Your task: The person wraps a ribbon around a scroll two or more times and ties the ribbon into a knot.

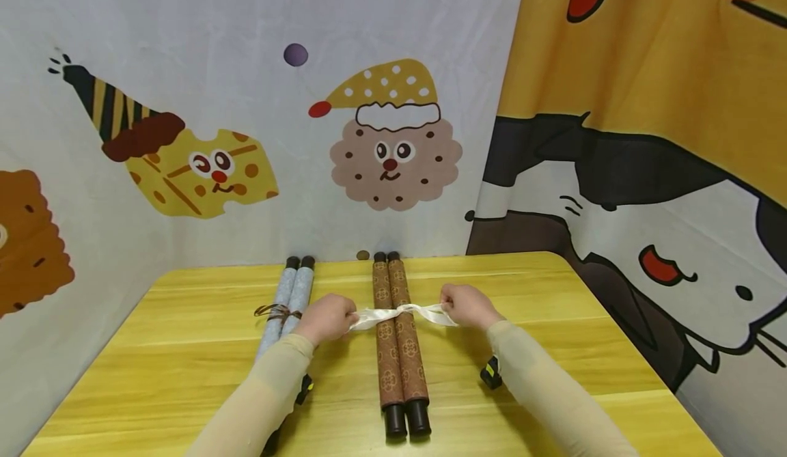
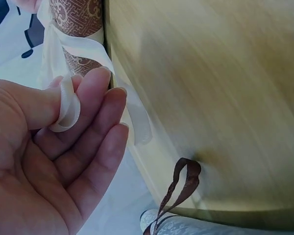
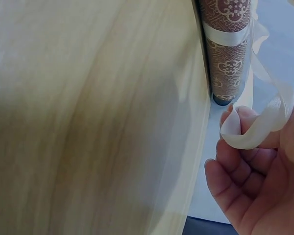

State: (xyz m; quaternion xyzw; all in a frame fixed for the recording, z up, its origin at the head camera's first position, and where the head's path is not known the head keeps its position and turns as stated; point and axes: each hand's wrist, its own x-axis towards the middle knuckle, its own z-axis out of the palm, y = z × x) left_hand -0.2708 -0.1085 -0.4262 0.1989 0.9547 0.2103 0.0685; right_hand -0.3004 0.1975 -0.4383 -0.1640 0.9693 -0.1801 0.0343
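Observation:
Two brown patterned scrolls [image 1: 387, 354] with black end knobs lie side by side on the table, a white ribbon [image 1: 424, 312] wrapped around their middle and crossed on top. To the left of them my left hand [image 1: 328, 317] pinches one side of the ribbon, which loops over the thumb in the left wrist view. On the other side my right hand [image 1: 470, 305] pinches the ribbon too, a loop of it curving by the thumb in the right wrist view. The ribbon spans both hands above the scrolls. Whether a full knot has formed at the crossing I cannot tell.
Left of the left hand lie two light-blue scrolls [image 1: 298, 289], bound with a dark brown ribbon [image 1: 278, 312] and partly hidden by the left arm. The wooden table [image 1: 529, 416] meets a cartoon-printed cloth [image 1: 246, 238] at its far edge.

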